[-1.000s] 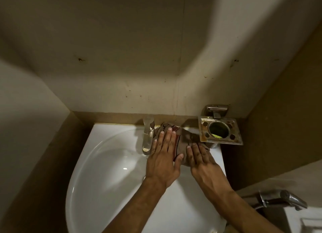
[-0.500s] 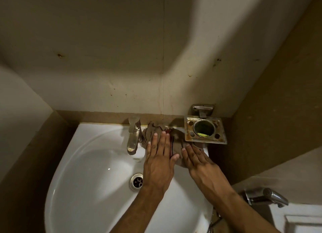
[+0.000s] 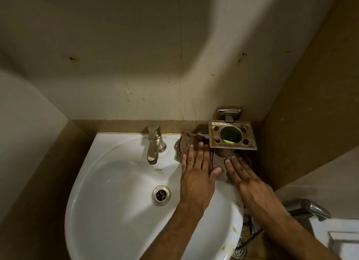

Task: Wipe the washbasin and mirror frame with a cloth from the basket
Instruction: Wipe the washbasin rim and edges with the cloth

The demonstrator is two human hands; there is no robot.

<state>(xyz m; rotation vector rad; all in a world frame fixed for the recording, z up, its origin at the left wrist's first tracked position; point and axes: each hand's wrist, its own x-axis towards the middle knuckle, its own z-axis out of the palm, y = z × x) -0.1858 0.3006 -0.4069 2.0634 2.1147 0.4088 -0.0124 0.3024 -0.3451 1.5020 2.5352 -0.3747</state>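
Note:
A brownish cloth (image 3: 181, 148) lies on the back right rim of the white washbasin (image 3: 108, 182), just right of the tap. My left hand (image 3: 196, 174) presses flat on the cloth with straight fingers. Beside it my right hand (image 3: 241, 177) also lies flat on the cloth, its fingertips under the front edge of the metal holder. Both hands hide most of the cloth. No mirror frame or basket shows in the head view.
A chrome tap (image 3: 154, 143) stands at the basin's back, the drain (image 3: 161, 195) below it. A rusty metal tumbler holder (image 3: 232, 135) juts from the wall over the right rim. A hand-spray nozzle (image 3: 312, 209) and a white fixture (image 3: 338, 238) are at lower right.
The view has shifted so more of the basin and the drain show. Both hands stay flat on the cloth, which now sits closer under the metal holder.

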